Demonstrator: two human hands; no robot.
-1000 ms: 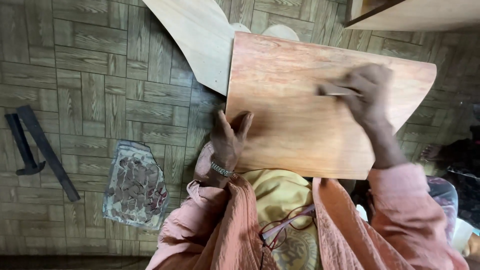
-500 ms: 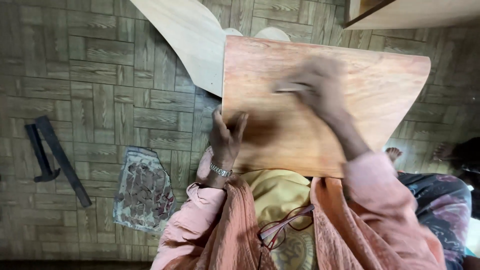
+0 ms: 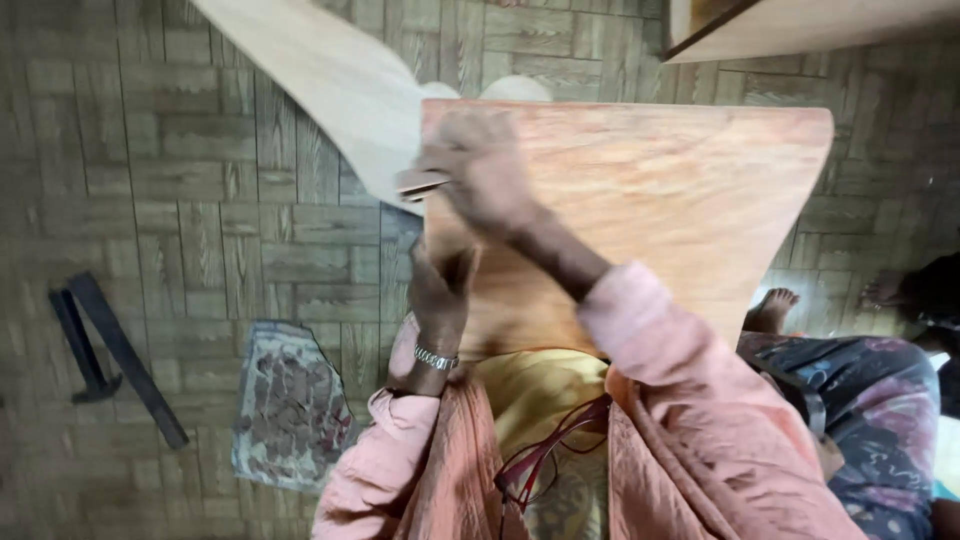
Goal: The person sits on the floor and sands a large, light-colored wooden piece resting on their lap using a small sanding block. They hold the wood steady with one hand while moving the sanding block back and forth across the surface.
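Observation:
A reddish-brown wooden board (image 3: 670, 200) with a curved right side rests against my lap. My left hand (image 3: 438, 285) presses flat on the board's near left edge and holds it steady; a metal watch band circles that wrist. My right hand (image 3: 480, 170) is at the board's far left edge, shut on a small flat sanding piece (image 3: 420, 183) that rubs the wood. The hand is motion-blurred.
A pale wooden plank (image 3: 320, 90) lies on the parquet floor beyond the board. A dark metal square (image 3: 110, 350) lies at the left, a patterned cloth (image 3: 290, 405) beside my left elbow. A wooden piece (image 3: 800, 25) sits top right. Another person's bare feet (image 3: 775, 305) show at right.
My right hand has slid the sanding piece across the board from its right side to its left edge. My left hand has stayed on the near edge.

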